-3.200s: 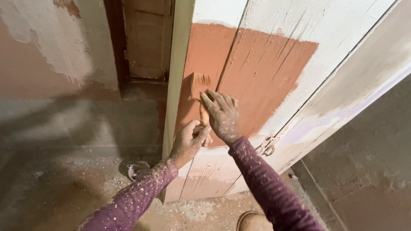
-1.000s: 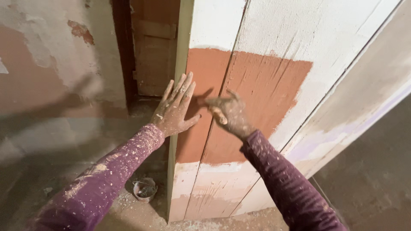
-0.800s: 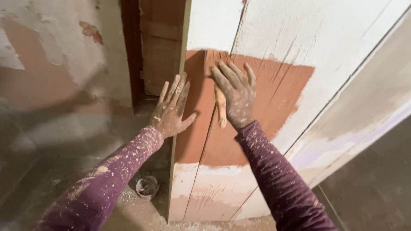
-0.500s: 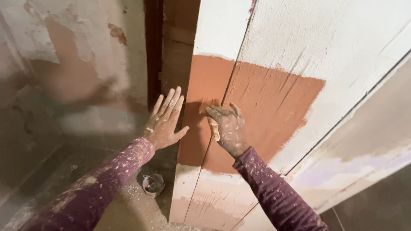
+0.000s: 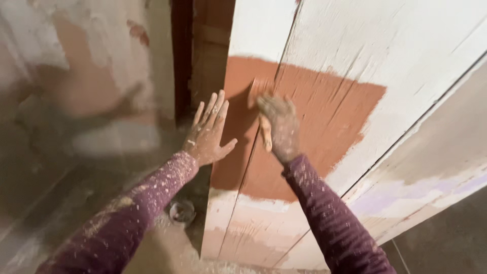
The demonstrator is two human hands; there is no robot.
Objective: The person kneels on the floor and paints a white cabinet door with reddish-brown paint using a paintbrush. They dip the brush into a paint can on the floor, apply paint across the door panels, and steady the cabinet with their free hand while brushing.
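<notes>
A white wooden door [image 5: 406, 61] leans in front of me with a wide red-brown painted patch [image 5: 324, 106] across its middle. My right hand [image 5: 278, 127] is shut on a paint-covered brush [image 5: 264, 133] and presses it flat against the patch near the door's left boards; the motion blurs it. My left hand [image 5: 208, 131] is open with fingers spread, its palm resting against the door's left edge. Both sleeves are purple and speckled with pale dust.
A small round tin [image 5: 181, 210] sits on the dusty floor below my left arm. Behind the door edge is a dark gap with a brown wooden frame [image 5: 210, 45]. A patchy, peeling wall [image 5: 86, 76] stands at the left.
My right hand has stroked the brush up and down over the painted patch. My left hand has stayed open against the door edge. The view has shifted closer.
</notes>
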